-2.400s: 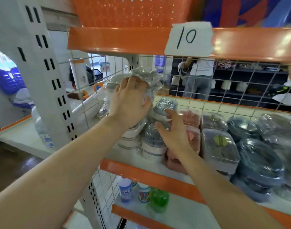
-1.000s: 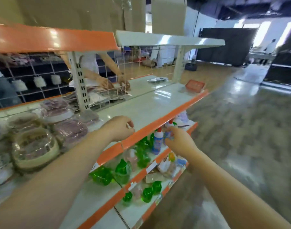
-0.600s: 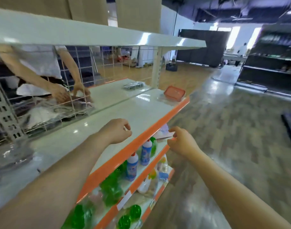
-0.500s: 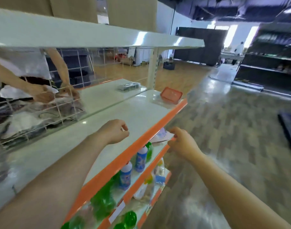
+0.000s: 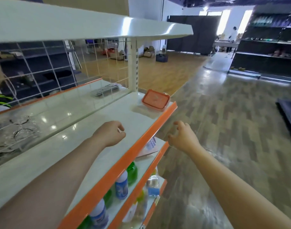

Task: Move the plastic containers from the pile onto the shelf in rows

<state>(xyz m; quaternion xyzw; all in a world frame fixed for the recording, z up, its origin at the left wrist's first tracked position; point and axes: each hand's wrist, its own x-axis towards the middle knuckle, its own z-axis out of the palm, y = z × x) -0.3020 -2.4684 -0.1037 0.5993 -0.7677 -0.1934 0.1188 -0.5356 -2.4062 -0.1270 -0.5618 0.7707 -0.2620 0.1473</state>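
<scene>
The left hand (image 5: 111,135) hovers above the white shelf (image 5: 85,123), fingers curled loosely inward, empty. The right hand (image 5: 182,138) hangs beyond the shelf's orange edge, fingers half spread, gripping nothing. Ahead of both fingertips, an orange-lidded container (image 5: 155,100) sits at the shelf's far end, above wood flooring (image 5: 224,121).

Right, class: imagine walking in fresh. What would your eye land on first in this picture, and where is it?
Probably the orange-lidded container, alone at the far end of the white shelf by its orange edge. Next, the two bare hands in the foreground: the left hand loosely curled over the shelf, the right hand reaching in the air just off the edge, both holding nothing. Below, green and white bottles crowd the lower shelves.
</scene>
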